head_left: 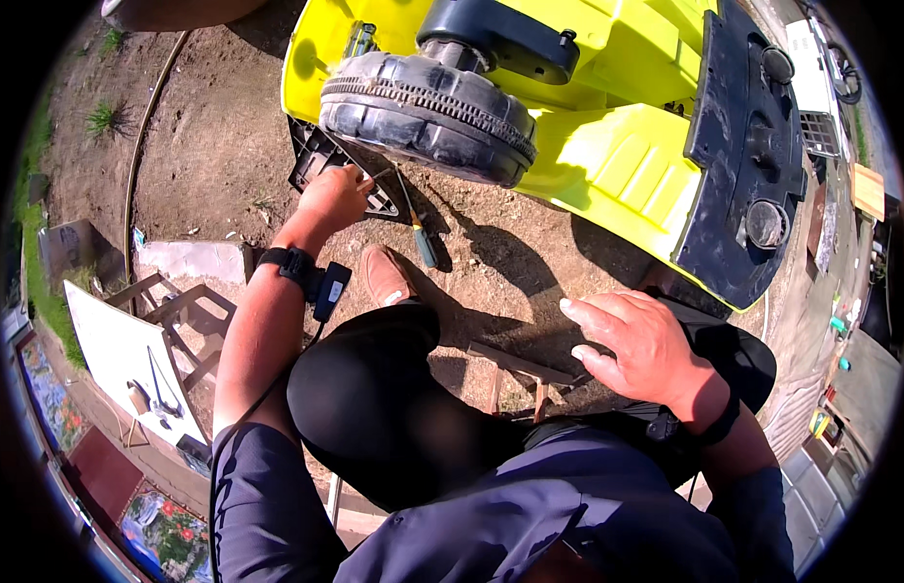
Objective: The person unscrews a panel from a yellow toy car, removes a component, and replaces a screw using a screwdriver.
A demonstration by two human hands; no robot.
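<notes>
A yellow ride-on toy car (617, 160) with a black panel (743, 155) lies tipped in front of me. Its ribbed black plastic wheel (423, 117) faces me. My left hand (337, 197) is closed at a black grille-like plastic part (316, 155) below the wheel; whatever its curled fingers pinch is too small or hidden to name. A screwdriver (426, 245) with a dark green handle lies on the dirt just right of that hand. Away from the car, my right hand (627, 345) hovers near my right knee, fingers spread and holding nothing.
At left, a white board (131, 350) on a wooden frame carries several tools. A hose (146, 126) runs over the dirt near a pale slab (194, 259). Between my legs is a low wooden stool (520, 361). My shoe (384, 275) stands beside the screwdriver.
</notes>
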